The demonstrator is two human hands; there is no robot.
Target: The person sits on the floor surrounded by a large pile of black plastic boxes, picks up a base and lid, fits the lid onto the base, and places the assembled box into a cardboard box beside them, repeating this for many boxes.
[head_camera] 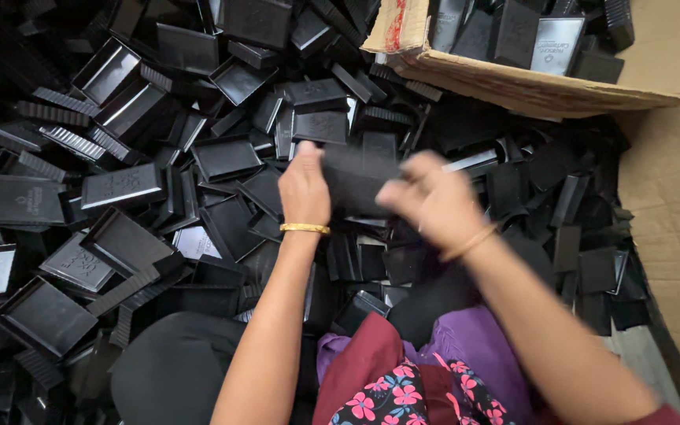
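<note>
Hands meet mid-scene on one black plastic piece (356,182): left hand (304,189) grips its left end, right hand (428,201) blurred, clasps right end. Piece's shape unclear. Black tray pile (120,197) around, cardboard box (529,83) far right.

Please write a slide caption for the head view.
Both bare hands, left hand and right hand, hold one flat black plastic piece.

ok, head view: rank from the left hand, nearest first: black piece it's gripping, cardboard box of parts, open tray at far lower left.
1. black piece: in the left hand, shared with the right hand.
2. cardboard box: upper right, past the right hand.
3. open tray: far lower left of the pile.
</note>
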